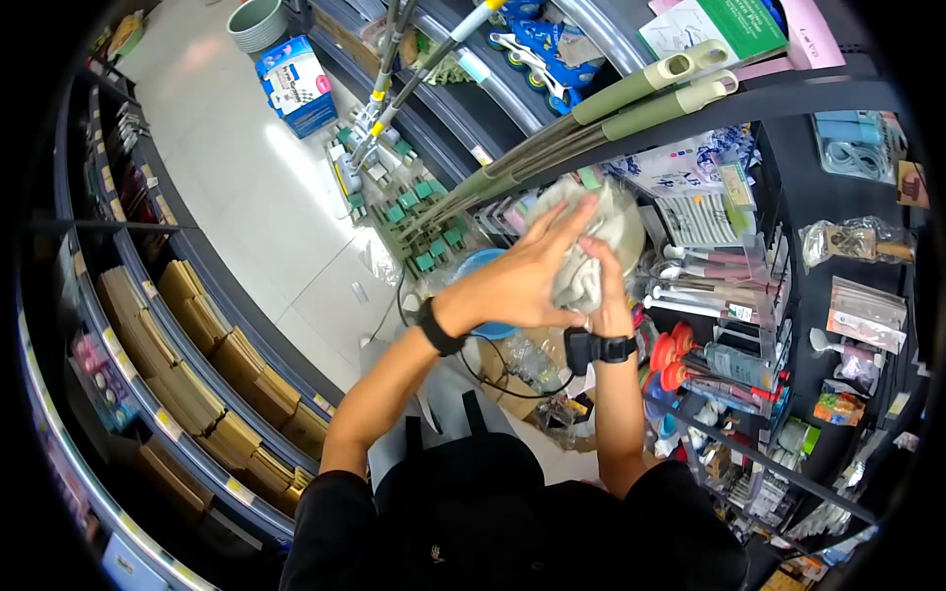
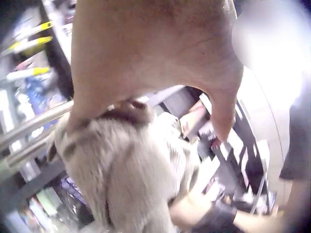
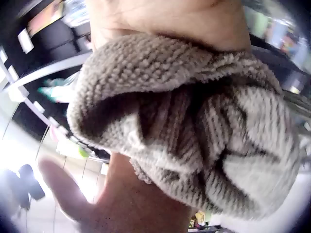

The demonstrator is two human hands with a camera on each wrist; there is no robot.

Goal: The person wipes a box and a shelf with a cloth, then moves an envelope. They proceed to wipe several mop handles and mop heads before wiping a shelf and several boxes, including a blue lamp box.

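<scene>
A grey-beige knitted cloth (image 1: 579, 281), bunched into a soft wad, is held between both hands in front of the body. My left hand (image 1: 532, 271) lies over its near left side, fingers spread across the cloth and thumb away from it. In the left wrist view the cloth (image 2: 129, 170) hangs below the left palm (image 2: 150, 48). My right hand (image 1: 611, 286) grips the wad from the right. Close up in the right wrist view, the cloth (image 3: 184, 131) shows ribbed, folded layers under the right palm (image 3: 170, 22); the right fingers are largely hidden behind it.
Green-handled poles (image 1: 650, 89) stick out from a shelf just beyond the hands. A blue basin (image 1: 483, 271) sits on the floor beneath the left forearm. Plungers (image 1: 675, 355) and brushes fill the right shelf (image 1: 788, 305). Shelves with brown packets (image 1: 148, 335) line the left.
</scene>
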